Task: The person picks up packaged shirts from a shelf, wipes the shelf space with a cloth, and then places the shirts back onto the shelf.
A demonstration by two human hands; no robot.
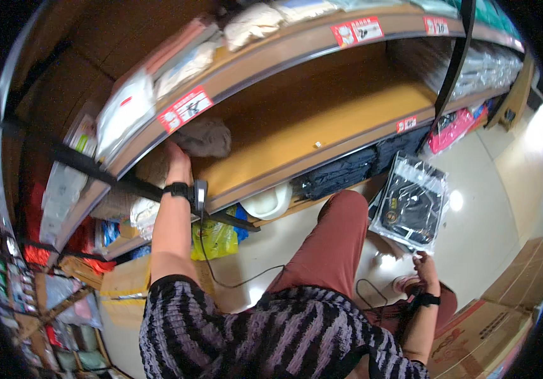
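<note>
Reaching up toward eleven o'clock, the left hand (177, 159) goes into the wooden shelf (296, 136), and its fingers are hidden behind the shelf edge and a grey-brown folded cloth (205, 137), so I cannot tell whether it grips or only touches that cloth. A black band sits on the wrist, with a small grey device (200, 193) just beside it and a thin cable (221, 271) hanging down from there. At four o'clock the right hand (426, 268) is closed on the lower edge of a clear plastic packet (411, 202) holding a dark folded garment; the packet stands tilted above the hand, over the pale glossy floor (486, 221). The shelf board is mostly bare orange-brown wood, with red and white price tags (185, 108) on the rail above it and wrapped pale goods on the upper shelf, blurred toward the rim. Below the board lie dark folded packs (341, 174) and a white rounded thing (270, 203), partly cut off by the edge. A bent knee in rust-red trousers (334, 243) fills the middle. Cardboard boxes (486, 328) sit at five o'clock, cropped by the dark rim.
</note>
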